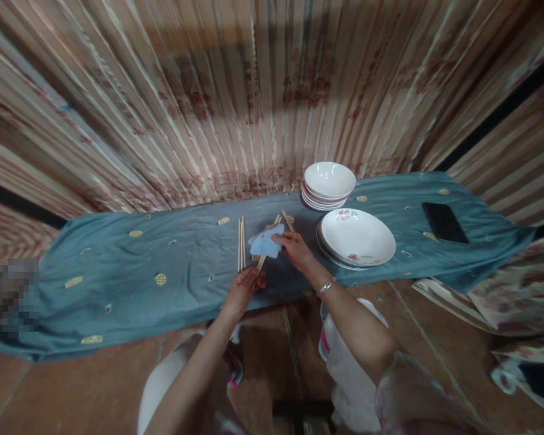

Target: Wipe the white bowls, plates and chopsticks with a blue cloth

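My left hand (248,281) is closed on the lower ends of a pair of wooden chopsticks (262,262). A light blue cloth (266,243) covers their middle, and their tips show beyond it. My right hand (294,246) pinches the right edge of that cloth, a bracelet on its wrist. To the left, several loose chopsticks (241,244) lie side by side on the patterned blue-green tablecloth (190,254). Another chopstick (287,220) lies just beyond my right hand, partly hidden by it.
Right of my hands stands a stack of white floral plates (358,237), with a stack of white bowls (330,181) behind it. A black phone (445,222) lies at the right end. A pleated curtain (254,109) hangs along the far edge.
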The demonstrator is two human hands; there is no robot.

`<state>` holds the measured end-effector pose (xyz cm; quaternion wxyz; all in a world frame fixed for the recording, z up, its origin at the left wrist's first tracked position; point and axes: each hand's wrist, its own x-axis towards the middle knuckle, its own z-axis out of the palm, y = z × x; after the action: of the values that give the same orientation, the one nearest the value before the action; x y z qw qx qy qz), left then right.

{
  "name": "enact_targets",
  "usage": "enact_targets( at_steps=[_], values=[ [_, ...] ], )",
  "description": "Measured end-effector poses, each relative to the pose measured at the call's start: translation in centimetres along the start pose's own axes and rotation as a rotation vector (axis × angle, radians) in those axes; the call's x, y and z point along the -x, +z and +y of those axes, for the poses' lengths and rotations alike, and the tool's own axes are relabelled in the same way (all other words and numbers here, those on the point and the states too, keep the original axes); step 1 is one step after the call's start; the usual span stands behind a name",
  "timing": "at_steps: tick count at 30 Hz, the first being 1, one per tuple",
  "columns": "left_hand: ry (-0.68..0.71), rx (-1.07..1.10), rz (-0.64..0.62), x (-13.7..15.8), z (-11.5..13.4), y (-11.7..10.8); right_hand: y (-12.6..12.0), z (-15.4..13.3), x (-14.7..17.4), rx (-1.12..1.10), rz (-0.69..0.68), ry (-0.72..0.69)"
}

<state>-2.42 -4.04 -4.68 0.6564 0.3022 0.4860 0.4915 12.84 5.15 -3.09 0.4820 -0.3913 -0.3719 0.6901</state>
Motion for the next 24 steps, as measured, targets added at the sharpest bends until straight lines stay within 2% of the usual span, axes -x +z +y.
enact_targets(
  at_steps=[10,15,24],
  values=[
    [0.063,0.027,0.041,-0.3,0.6,0.4,2.2,2.2,1.4,0.031,-0.106,0.065],
    [0.050,0.024,0.016,0.0,0.7,0.7,2.1,1.7,1.4,0.002,-0.051,0.040],
    [-0.011,-0.003,-0.050,0.3,0.0,0.4,0.3,-0.7,0.2,-0.083,0.053,-0.031]
  ],
)
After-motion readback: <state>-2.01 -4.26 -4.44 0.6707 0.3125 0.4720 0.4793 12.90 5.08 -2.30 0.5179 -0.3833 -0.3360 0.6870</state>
